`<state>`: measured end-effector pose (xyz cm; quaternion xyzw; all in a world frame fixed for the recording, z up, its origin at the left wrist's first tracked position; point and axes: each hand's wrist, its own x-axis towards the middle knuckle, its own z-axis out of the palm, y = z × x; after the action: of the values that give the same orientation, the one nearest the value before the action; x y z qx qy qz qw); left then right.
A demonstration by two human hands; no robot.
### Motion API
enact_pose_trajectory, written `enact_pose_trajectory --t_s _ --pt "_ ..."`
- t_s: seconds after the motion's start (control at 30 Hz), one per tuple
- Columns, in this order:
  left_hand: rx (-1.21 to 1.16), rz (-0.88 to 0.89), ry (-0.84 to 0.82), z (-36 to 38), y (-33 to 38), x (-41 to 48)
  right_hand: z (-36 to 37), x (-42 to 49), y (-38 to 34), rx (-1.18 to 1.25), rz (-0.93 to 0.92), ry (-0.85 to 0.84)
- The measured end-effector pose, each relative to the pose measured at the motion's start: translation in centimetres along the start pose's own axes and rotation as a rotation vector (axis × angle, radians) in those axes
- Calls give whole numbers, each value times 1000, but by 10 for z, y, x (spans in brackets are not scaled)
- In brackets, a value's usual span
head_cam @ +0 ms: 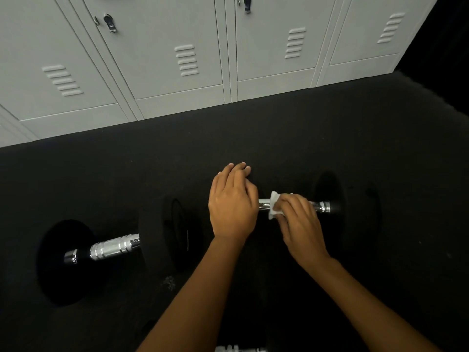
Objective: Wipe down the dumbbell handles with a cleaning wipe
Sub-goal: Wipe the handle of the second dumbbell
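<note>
On dark gym flooring (279, 138) beside lockers (157, 59), the right hand (297, 219) wraps a wipe (274, 205) around the left-right running handle (264, 203); the left hand (232, 208), fingers loosely flat, steadies its inner end.

You have nothing to read here: no legible text, brand, number or sign shows on the lockers (177, 59), on either dumbbell's chrome handle (114, 247) or black plates, or on the white wipe (274, 207).

grey lockers (177, 59) stand behind black floor (279, 138).
</note>
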<state>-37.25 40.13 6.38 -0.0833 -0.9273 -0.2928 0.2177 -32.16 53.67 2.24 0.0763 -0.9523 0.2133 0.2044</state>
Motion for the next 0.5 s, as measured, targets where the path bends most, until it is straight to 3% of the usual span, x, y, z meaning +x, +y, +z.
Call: enact_pose_trajectory --t_s 0.13,0.3,0.37,0.43,0.5 --pt "-6 -5 -8 -1 0 0 -9 16 -3 57 61 -79" --pt "3 -1 -15 -2 0 -1 -14 53 11 265 489 -487" --pt "4 -1 -15 -2 1 -1 -18 64 15 296 575 -556" --pt "9 -1 -14 -2 0 -1 -23 64 9 212 517 -575" --pt "16 2 -15 -2 0 -1 -26 50 -1 83 341 -480"
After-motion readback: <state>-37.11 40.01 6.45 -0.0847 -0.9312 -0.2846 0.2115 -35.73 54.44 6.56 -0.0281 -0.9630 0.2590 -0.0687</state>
